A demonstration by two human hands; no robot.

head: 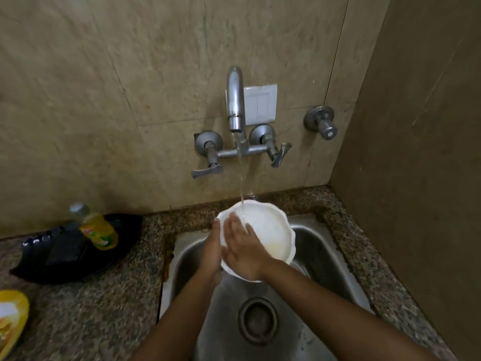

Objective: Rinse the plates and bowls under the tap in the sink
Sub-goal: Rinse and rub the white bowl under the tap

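A white scalloped plate (270,230) is held tilted over the steel sink (325,256). Water runs from the wall tap (235,100) onto its upper face. My left hand (212,248) grips the plate's left rim from behind, thumb on the edge. My right hand (242,246) lies flat on the plate's face with straight fingers, fingertips in the stream. A faint yellowish stain shows near the plate's lower right rim.
The sink drain (257,320) lies below the hands. A yellow dish-soap bottle (95,226) stands on a black tray (70,251) on the granite counter (104,308) at left. A yellow-rimmed dish (10,321) sits at the far left edge. A spare wall valve (321,121) is at right.
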